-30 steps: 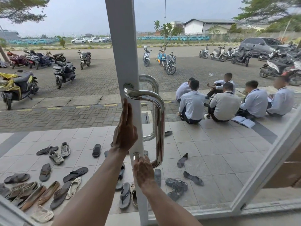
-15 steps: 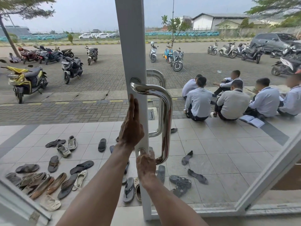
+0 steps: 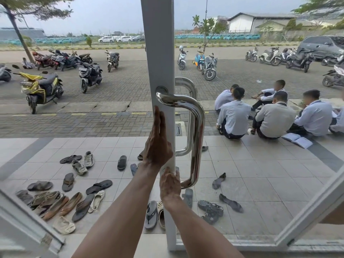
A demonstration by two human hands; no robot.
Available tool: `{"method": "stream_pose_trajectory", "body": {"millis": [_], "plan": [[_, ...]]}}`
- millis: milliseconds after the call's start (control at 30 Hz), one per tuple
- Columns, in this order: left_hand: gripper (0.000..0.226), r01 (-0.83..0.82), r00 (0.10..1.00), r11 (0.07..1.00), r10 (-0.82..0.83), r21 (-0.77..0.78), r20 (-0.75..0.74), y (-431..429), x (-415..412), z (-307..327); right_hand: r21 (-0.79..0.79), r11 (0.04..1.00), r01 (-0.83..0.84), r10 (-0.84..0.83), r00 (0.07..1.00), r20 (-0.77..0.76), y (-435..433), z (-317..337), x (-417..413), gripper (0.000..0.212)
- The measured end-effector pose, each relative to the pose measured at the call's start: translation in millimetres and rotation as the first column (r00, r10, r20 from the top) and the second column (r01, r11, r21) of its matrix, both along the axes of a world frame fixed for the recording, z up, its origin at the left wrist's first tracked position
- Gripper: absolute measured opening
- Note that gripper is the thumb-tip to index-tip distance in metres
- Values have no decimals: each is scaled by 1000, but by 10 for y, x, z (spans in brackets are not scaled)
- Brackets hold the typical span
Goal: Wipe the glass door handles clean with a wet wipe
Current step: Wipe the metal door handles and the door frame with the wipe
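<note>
- Handles, counted: two chrome D-shaped pulls on one white stile (image 3: pixel 160 53). The near handle (image 3: pixel 198 138) is on the person's side and the far handle (image 3: pixel 186 83) is behind the pane (image 3: pixel 260 174).
- Both handles run upright, long axis vertical, and bow out to the right of the stile. They are mounted at top and bottom.
- Hands, counted: two, both reaching up from the near edge of the picture.
- The left hand (image 3: pixel 159 146) lies flat on the stile with fingers straight and pointing up. It holds nothing and sits just left of the near handle's bar, about halfway up.
- The right hand (image 3: pixel 170 185) is lower, with fingers bent against the stile at the near handle's bottom mount. This is the hand closer to the metal.
- Wipe: none shows. It cannot be told whether the bent fingers pinch one.
- The relation that matters is that the bar stands to the right of both hands and rises from the right hand's spot. A wipe along it would likely go upward, with the flat left hand steadying the door.
- Outside: shoes (image 3: pixel 70 202) scattered on the tiled floor (image 3: pixel 260 192) and at least five people (image 3: pixel 275 120) seated far right — motorbikes (image 3: pixel 41 88) parked beyond them.
</note>
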State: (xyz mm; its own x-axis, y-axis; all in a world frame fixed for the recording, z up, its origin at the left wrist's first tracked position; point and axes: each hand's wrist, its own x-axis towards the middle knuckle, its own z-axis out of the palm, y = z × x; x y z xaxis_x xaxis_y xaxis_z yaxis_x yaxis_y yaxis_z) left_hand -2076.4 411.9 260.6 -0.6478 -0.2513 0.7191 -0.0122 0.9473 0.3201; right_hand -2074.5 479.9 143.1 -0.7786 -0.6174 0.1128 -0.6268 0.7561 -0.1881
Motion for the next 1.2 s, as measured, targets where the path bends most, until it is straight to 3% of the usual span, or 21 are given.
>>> {"method": "stream_pose_trajectory", "body": {"millis": [233,400,533,600,767,1000,1200], "plan": [[98,-29,999,999,29,-46,14,-2,28,1,172,982,-76,115,966,-231,139,42,57,27],[99,-42,998,998,45,-52,44,36,68,29,302,941,-150,289,822,-491,598,-24,-3,57],[99,-59,996,997,61,-42,59,87,81,47,583,801,-133,501,682,-533,930,64,-155,24],[100,-69,995,997,70,-27,64,130,77,51,654,749,-107,570,607,-553,1058,135,-230,19],[111,-114,988,993,114,-11,107,202,77,71,713,695,-96,651,505,-566,1238,428,-331,10],[122,-161,969,987,161,-15,188,245,127,93,728,668,-151,733,301,-610,1308,932,-481,34],[120,-168,963,986,164,-1,213,335,164,175,708,671,-219,741,158,-653,1332,1386,-663,30]]}}
